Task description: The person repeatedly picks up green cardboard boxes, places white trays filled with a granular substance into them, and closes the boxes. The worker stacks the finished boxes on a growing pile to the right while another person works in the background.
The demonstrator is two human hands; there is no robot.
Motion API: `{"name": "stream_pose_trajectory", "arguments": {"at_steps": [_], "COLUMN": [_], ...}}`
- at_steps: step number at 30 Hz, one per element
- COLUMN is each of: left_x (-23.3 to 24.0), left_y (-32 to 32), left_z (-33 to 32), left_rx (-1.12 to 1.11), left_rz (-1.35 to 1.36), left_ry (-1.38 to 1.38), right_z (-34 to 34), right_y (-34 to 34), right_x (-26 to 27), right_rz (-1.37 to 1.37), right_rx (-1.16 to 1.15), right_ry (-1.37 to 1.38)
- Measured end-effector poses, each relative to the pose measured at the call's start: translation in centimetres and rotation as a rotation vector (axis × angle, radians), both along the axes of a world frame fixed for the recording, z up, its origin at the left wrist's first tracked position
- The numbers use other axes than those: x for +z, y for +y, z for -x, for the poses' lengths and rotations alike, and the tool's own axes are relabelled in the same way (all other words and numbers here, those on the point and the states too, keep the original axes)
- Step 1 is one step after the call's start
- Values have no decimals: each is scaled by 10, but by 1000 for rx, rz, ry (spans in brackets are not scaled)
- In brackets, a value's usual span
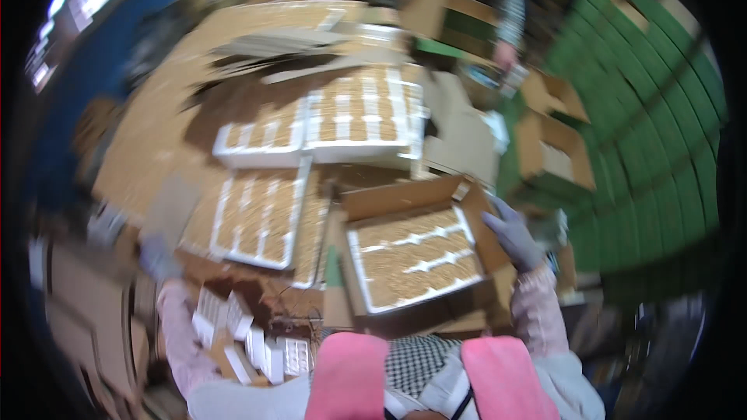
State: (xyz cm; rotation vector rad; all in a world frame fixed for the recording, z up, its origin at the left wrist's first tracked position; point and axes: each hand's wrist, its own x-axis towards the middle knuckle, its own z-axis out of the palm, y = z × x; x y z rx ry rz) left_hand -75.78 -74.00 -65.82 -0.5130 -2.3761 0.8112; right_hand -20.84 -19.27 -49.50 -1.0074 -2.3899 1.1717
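My gloved left hand (160, 256) is at the left edge of the table, at the lower end of a flat piece of cardboard (173, 207); blur hides its exact grip. My gloved right hand (515, 236) rests at the right wall of an open cardboard box (402, 195), its thumb and fingers spread. Inside the box lies a white-rimmed tray (420, 256) filled with tan, grainy material. Left of the box is a similar white tray (257, 216), and beyond it stand more white trays (356, 111) with the same filling and white dividers.
Grey cardboard sheets (280, 49) lie farther back. A co-worker's hand (505, 55) is near another open box (467, 17). Green boxes (648, 111) are stacked at the right. Small white cartons (257, 344) sit at the lower left, near brown cardboard (87, 303).
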Motion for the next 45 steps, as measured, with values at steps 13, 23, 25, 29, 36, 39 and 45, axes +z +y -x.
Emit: {"name": "stream_pose_trajectory", "arguments": {"at_steps": [13, 23, 25, 29, 36, 39, 45], "left_x": [223, 211, 212, 200, 188, 220, 225], "left_y": [191, 333, 328, 310, 315, 341, 302], "left_z": [-194, -358, -356, -346, -358, -376, -357], "left_rx": [-633, -1107, -1018, -1025, -1288, -1233, -1065], "left_rz": [-826, -463, -464, -638, -865, -548, 145], "left_ry": [-258, -857, -877, -773, -680, -737, -1152], "right_z": [-166, -311, -317, -319, -89, -17, -57], "right_y": [-16, 89, 92, 83, -3, -20, 11], "right_x": [-73, -169, -180, -145, 32, 6, 68], "right_rz": [-237, -85, -32, -9, -310, -713, -370], "right_rx": [-677, -627, -677, -689, 71, 517, -343], "right_ry": [-207, -726, -631, -379, 779, -185, 507]}}
